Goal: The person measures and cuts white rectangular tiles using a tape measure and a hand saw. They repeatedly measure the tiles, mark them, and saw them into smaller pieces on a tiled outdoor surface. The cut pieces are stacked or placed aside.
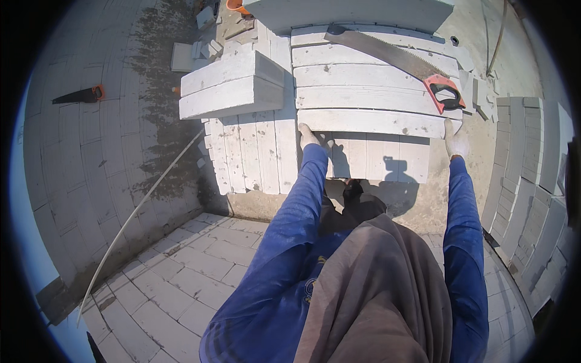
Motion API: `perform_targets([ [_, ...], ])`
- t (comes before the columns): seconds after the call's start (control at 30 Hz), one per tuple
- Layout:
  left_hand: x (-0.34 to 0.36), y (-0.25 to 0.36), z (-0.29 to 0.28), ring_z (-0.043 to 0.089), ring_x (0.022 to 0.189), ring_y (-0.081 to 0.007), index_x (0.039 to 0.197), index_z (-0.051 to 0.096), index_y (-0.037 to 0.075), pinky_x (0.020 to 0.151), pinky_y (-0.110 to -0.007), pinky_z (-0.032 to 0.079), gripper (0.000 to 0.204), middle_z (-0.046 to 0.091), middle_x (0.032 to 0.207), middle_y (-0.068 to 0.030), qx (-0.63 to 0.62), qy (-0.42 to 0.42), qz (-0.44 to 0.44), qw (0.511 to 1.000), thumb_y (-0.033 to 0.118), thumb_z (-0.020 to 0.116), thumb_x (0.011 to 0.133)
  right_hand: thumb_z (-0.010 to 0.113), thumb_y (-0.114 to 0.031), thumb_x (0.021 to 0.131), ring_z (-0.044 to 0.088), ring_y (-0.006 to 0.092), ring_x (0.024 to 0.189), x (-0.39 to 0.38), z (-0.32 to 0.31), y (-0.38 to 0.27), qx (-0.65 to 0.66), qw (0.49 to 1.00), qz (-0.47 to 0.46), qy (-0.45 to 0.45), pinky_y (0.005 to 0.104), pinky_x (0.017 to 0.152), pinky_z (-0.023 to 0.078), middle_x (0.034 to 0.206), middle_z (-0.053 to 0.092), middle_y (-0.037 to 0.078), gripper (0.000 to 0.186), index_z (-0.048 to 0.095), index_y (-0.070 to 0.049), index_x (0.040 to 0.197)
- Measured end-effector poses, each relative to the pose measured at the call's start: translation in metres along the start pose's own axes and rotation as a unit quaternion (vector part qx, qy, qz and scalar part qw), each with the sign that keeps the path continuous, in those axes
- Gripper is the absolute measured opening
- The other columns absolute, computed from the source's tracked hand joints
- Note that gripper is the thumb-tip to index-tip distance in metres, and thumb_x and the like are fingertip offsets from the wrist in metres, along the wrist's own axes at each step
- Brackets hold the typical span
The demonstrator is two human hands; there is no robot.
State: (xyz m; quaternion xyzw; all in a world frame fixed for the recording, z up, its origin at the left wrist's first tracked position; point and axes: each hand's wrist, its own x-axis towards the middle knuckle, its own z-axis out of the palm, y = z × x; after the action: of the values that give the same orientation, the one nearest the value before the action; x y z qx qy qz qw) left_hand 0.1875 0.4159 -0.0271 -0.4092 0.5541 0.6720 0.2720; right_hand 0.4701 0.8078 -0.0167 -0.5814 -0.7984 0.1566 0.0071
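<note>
A long white block (369,121), which looks like lightweight concrete, lies along the near edge of a row of similar blocks. My left hand (311,138), in a pale glove, is closed on its left end. My right hand (458,142), also gloved, closes on the right end; part of its fingers is hidden. Just beyond, a hand saw (387,53) with a red and black handle lies slantwise across the row, its handle nearer my right hand. Under the near edge of the block, lower white blocks (369,151) show, partly in my shadow.
Two stacked blocks (233,85) stand on the left part of the pile. Another large block (351,13) rises at the far side. A second saw (80,95) is by the left wall (91,157). A thin pole (142,206) leans there. More blocks (517,175) are stacked at right.
</note>
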Motion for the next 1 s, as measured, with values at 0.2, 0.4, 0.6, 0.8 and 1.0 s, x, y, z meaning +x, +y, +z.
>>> perform_targets([
  [0.2,-0.008,-0.020,-0.055,0.051,0.142,-0.0418,0.155,0.047,0.020,0.102,-0.068,0.051,0.069,0.043,0.161,-0.0143,-0.141,-0.073,-0.038,0.987,0.064,0.058,0.103,0.068,-0.065,0.094,0.054,0.0423,0.141,-0.030,-0.004,0.033,0.218,0.961,0.172,-0.010,0.0448,0.116,0.044,0.152,0.056,0.030,0.095,0.047,0.004,0.155],
  [0.4,0.003,-0.047,-0.080,0.041,0.146,-0.0469,0.152,0.048,0.012,0.119,-0.071,0.034,0.099,0.048,0.154,-0.0230,-0.077,0.024,-0.127,0.989,0.060,0.091,0.077,0.077,-0.043,0.094,0.071,0.0317,0.113,-0.050,0.021,0.071,0.516,0.731,0.398,-0.202,0.0488,0.089,0.059,0.135,0.069,0.014,0.067,0.059,-0.003,0.145],
  [0.6,0.002,-0.049,-0.078,0.045,0.143,-0.0410,0.152,0.053,0.022,0.116,-0.067,0.036,0.082,0.046,0.159,-0.0161,-0.002,-0.018,-0.101,0.995,0.061,0.083,0.086,0.077,-0.053,0.094,0.071,0.0297,0.110,-0.050,0.019,0.097,0.546,0.713,0.324,-0.298,0.0458,0.092,0.059,0.129,0.073,0.011,0.069,0.061,-0.011,0.146],
  [0.8,-0.052,-0.017,-0.061,0.056,0.131,-0.0366,0.140,0.058,0.025,0.102,-0.054,0.051,0.074,0.058,0.143,-0.0117,0.109,0.059,-0.106,0.987,0.053,0.088,0.079,0.070,-0.048,0.101,0.071,0.0329,0.118,-0.079,-0.015,0.108,0.528,0.725,0.367,-0.246,0.0453,0.093,0.060,0.146,0.065,0.017,0.071,0.056,-0.001,0.151],
  [1.0,-0.146,0.013,-0.142,0.065,0.127,-0.0311,0.150,0.055,0.013,0.104,-0.051,0.057,0.067,0.066,0.140,-0.0105,-0.002,-0.235,-0.105,0.966,0.028,0.084,0.091,0.067,-0.045,0.105,0.065,0.0322,0.132,-0.255,-0.134,0.100,0.635,0.712,0.281,-0.105,0.0485,0.104,0.057,0.151,0.062,0.014,0.070,0.048,-0.005,0.159],
])
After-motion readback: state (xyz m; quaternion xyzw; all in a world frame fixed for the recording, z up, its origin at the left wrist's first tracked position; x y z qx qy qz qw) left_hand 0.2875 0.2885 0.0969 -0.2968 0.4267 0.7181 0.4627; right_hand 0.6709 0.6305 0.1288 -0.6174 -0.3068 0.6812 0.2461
